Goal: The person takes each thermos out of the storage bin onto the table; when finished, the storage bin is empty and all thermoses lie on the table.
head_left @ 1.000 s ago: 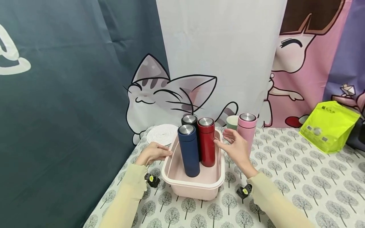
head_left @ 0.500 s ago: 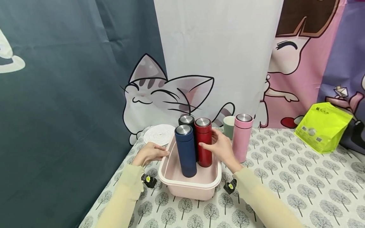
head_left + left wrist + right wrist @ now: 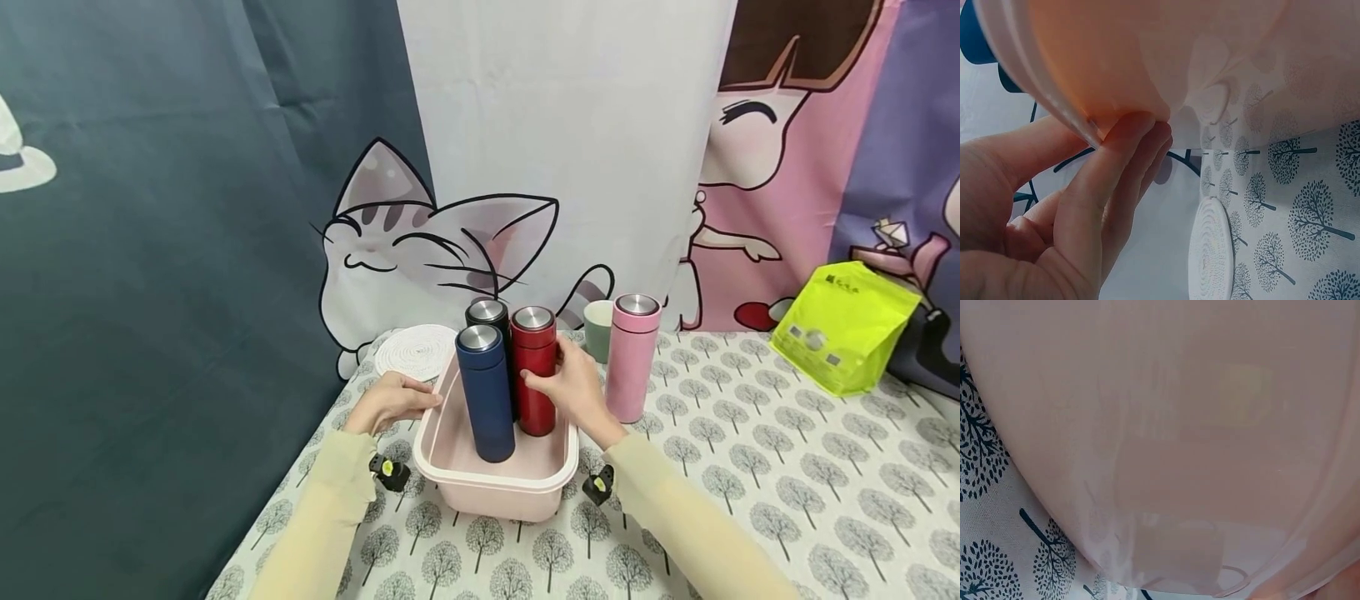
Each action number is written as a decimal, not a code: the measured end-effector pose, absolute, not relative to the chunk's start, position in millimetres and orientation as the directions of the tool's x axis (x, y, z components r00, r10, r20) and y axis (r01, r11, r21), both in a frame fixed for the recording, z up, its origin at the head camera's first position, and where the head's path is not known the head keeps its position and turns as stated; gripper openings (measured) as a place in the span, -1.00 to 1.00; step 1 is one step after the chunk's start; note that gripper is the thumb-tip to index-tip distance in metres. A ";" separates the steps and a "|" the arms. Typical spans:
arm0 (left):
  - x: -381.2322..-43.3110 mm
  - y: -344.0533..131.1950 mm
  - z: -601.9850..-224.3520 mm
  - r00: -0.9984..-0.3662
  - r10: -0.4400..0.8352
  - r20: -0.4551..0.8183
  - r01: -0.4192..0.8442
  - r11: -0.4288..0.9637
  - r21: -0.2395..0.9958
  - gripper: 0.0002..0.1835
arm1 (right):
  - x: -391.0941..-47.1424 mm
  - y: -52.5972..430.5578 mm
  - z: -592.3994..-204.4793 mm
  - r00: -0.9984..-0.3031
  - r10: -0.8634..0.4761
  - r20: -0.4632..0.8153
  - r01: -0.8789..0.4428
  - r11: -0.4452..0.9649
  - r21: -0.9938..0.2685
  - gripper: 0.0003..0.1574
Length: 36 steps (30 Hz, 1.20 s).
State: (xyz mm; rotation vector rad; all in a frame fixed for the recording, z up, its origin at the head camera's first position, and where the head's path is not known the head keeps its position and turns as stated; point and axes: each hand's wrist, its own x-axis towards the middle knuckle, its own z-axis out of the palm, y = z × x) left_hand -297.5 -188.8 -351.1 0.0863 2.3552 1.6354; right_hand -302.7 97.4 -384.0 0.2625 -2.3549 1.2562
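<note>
My left hand [image 3: 393, 402] pinches the left wall of the pink basin [image 3: 498, 502] at the rim, thumb on one face and fingers on the other. My right hand [image 3: 575, 387] is curled partway round the red bottle [image 3: 535, 360], thumb across its front and fingers toward the back; the right wrist view mostly shows basin wall, so I can't tell how firm that hold is. The red bottle stands upright inside the basin near its right wall, right of the blue bottle [image 3: 486, 392] and the black bottle [image 3: 488, 311]. I can't make out whether it touches the black one. To handle it well, I'd bring any movement straight along the bottle's own length, because a sideways tilt could knock its neighbours. The left pinch should steady the basin without bending its thin-looking wall. My right wrist wants to clear the rim beside it, so the basin doesn't get dragged.
</note>
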 end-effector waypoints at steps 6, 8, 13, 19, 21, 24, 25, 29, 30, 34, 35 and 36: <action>-294.3 -187.9 -357.9 -0.962 0.192 -0.194 -0.108 0.383 0.918 -0.54 | -295.9 98.9 -382.4 -0.864 0.025 0.503 -0.397 0.583 -0.709 -0.44; -293.0 -188.3 -360.6 -0.962 0.185 -0.199 -0.115 0.386 0.915 -0.53 | -292.8 99.1 -380.9 -0.857 0.022 0.514 -0.405 0.588 -0.701 -0.46; -289.7 -190.7 -364.1 -0.965 0.162 -0.206 -0.129 0.394 0.910 -0.54 | -285.1 99.9 -372.7 -0.843 0.021 0.537 -0.428 0.578 -0.695 -0.47; -292.7 -189.4 -357.7 -0.963 0.182 -0.198 -0.113 0.395 0.912 -0.53 | -277.0 106.3 -355.6 -0.808 0.017 0.589 -0.473 0.578 -0.665 -0.49; -294.2 -187.8 -355.4 -0.962 0.189 -0.198 -0.111 0.392 0.913 -0.54 | -274.6 109.3 -350.6 -0.792 0.020 0.610 -0.491 0.573 -0.656 -0.50; -295.2 -186.9 -354.4 -0.960 0.193 -0.202 -0.112 0.397 0.911 -0.54 | -270.3 113.2 -344.4 -0.775 0.029 0.631 -0.505 0.571 -0.647 -0.51; -295.2 -187.1 -354.2 -0.960 0.190 -0.203 -0.114 0.396 0.911 -0.54 | -268.9 114.3 -342.3 -0.772 0.035 0.635 -0.506 0.570 -0.647 -0.51; -296.1 -188.5 -353.8 -0.961 0.185 -0.207 -0.118 0.403 0.908 -0.53 | -263.2 118.0 -332.7 -0.760 0.070 0.646 -0.506 0.561 -0.655 -0.52; -296.4 -188.7 -353.5 -0.961 0.180 -0.208 -0.122 0.400 0.908 -0.53 | -261.8 119.0 -330.3 -0.758 0.078 0.647 -0.506 0.555 -0.660 -0.52; -297.5 -189.0 -351.2 -0.959 0.190 -0.209 -0.117 0.404 0.907 -0.53 | -254.7 123.0 -319.5 -0.759 0.097 0.644 -0.514 0.518 -0.683 -0.53; -297.7 -189.0 -350.2 -0.960 0.189 -0.209 -0.118 0.402 0.908 -0.53 | -252.3 124.2 -316.3 -0.755 0.101 0.648 -0.516 0.520 -0.681 -0.53; -297.9 -188.9 -349.1 -0.959 0.192 -0.207 -0.115 0.401 0.909 -0.53 | -250.1 125.4 -313.0 -0.750 0.102 0.654 -0.520 0.519 -0.678 -0.53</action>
